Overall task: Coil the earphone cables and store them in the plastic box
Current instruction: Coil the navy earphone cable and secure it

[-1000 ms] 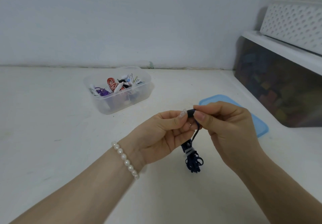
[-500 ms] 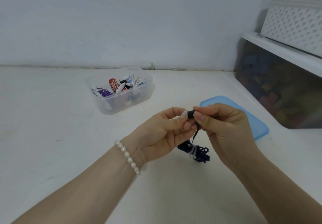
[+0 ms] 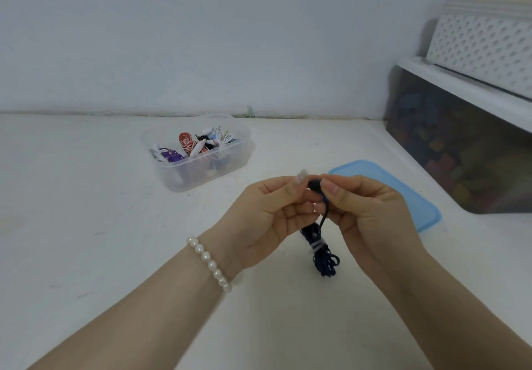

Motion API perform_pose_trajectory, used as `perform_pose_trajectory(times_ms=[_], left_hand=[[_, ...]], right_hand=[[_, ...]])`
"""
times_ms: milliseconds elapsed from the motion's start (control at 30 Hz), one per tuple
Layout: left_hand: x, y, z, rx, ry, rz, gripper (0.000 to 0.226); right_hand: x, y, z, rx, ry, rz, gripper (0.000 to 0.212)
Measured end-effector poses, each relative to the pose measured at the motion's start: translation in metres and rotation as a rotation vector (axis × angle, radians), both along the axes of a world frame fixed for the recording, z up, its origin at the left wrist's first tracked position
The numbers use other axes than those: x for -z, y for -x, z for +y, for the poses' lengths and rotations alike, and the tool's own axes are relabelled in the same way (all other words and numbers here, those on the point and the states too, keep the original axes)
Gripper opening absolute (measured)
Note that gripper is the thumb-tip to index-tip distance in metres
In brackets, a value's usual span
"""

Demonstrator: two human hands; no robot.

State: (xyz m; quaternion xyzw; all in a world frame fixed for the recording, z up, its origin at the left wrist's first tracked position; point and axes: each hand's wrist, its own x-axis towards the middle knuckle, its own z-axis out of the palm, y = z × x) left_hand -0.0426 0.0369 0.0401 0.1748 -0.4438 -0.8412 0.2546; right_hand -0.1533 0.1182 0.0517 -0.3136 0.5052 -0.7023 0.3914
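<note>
Head view: a white worktop (image 3: 86,254) is seen running back to a pale wall. At the centre, a black earbud (image 3: 314,184) is pinched between the thumb and forefinger of the right hand (image 3: 371,220), whose other fingers are curled. The left hand (image 3: 267,220) is brought against it from nine o'clock; its thumb and fingers are curled towards the thin cord just below the earbud, though whether that cord is actually gripped cannot be told. From the earbud the cord is seen hanging down to a dark blue earphone cable bundle (image 3: 324,254), bound by a pale tie at its middle, with its loose loops at six o'clock of the hands; whether the loops touch the worktop cannot be told. A pearl bracelet (image 3: 208,263) is worn on the left wrist.

A clear plastic box (image 3: 198,165), open-topped and holding coiled earphones in purple, red-and-white, white and black, is placed at eleven o'clock of the hands, well apart from them, with bare worktop between. A blue lid (image 3: 403,197) is laid flat at three o'clock, partly hidden by the right hand. Beyond its far edge, a dark storage bin (image 3: 460,153) with a white lid is set against the right side, and a white perforated basket (image 3: 483,50) is stacked on it.
</note>
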Motion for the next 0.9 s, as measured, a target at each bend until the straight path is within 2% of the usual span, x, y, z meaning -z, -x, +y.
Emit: perform_pose_trajectory(times_ms=[100,233,333,433,533,600,667,767,900], left_hand=[[0.001,0.001,0.000,0.040,-0.094,0.015,0.046],[0.001,0.000,0.000,0.115,-0.191,0.092,0.030],[0.002,0.002,0.001,0.058,-0.167,0.069,0.027],[0.005,0.006,0.005,-0.065,-0.059,0.015,0.026],[0.010,0.009,0.008,-0.306,0.142,-0.070,0.029],[0.012,0.008,0.006,-0.441,0.289,-0.078,0.021],[0.008,0.005,0.004,-0.478,0.405,-0.039,0.010],[0.007,0.003,0.002,-0.460,0.509,-0.001,0.017],[0.010,0.004,0.001,-0.472,0.614,-0.054,0.016]], right_hand=[[-0.001,-0.004,0.002,0.045,0.034,0.139,0.012],[-0.005,-0.010,0.004,0.031,0.162,0.175,0.011],[-0.003,-0.010,0.002,0.075,0.129,0.222,0.010],[0.002,-0.006,0.001,0.113,0.023,0.228,0.008],[0.004,-0.005,-0.001,0.116,-0.056,0.096,0.010],[0.004,-0.005,-0.002,0.110,-0.067,0.000,0.016],[0.003,-0.005,-0.001,0.098,-0.070,-0.038,0.018],[0.002,-0.005,-0.001,0.091,-0.061,-0.074,0.013],[0.002,-0.004,0.001,0.115,-0.077,0.028,0.007]])
